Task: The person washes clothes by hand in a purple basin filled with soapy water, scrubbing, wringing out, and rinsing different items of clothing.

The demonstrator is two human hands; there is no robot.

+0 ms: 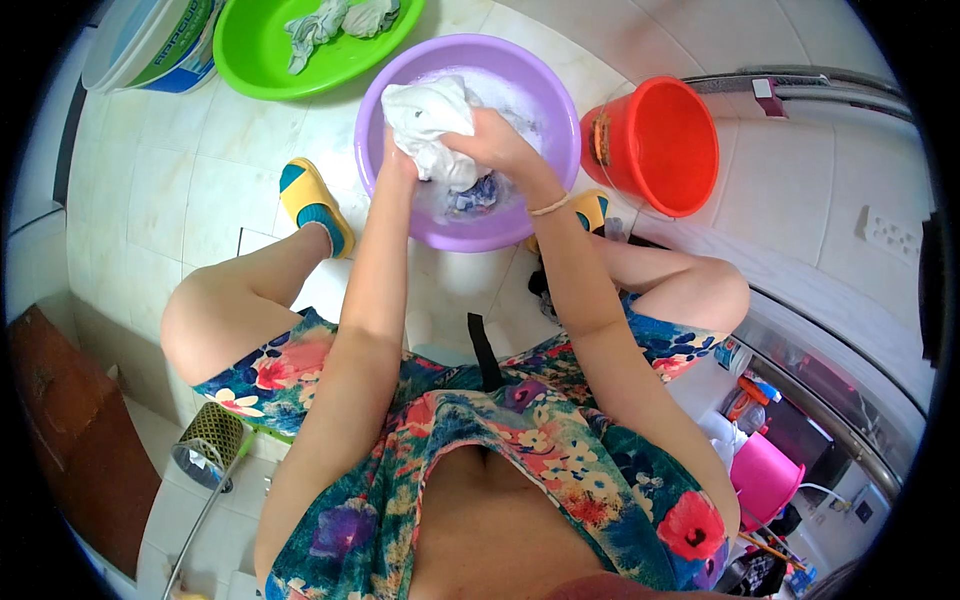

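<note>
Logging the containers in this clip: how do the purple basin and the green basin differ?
The purple basin holds soapy water and a white cloth gripped by the left hand and right hand; the green basin holds only wrung grey cloths, untouched. Purple sits between the feet, green farther off. Both are round plastic basins on the tiled floor.

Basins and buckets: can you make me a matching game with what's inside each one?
Things:
1. purple basin
2. green basin
3. red bucket

What's inside:
A. crumpled grey cloth, no hands
B. nothing to be seen
C. soapy water, a white cloth and both hands

Pairs: 1-C, 2-A, 3-B
</note>
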